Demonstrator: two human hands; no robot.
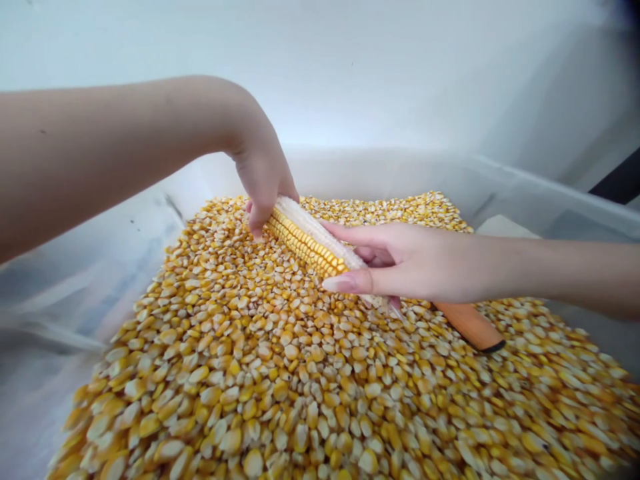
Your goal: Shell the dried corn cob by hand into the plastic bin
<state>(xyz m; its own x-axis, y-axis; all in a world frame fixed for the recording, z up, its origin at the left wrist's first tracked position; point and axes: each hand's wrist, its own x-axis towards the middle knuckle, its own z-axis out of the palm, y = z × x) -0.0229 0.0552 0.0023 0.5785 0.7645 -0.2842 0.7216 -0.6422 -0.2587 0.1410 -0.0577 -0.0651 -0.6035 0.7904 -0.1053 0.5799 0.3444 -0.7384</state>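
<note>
Kernels (280,373) spread below one cob (307,245) in two hands (265,173) (420,263).

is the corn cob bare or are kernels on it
Partly bare: the corn cob shows yellow kernel rows beside a pale, kernel-free strip.
</note>
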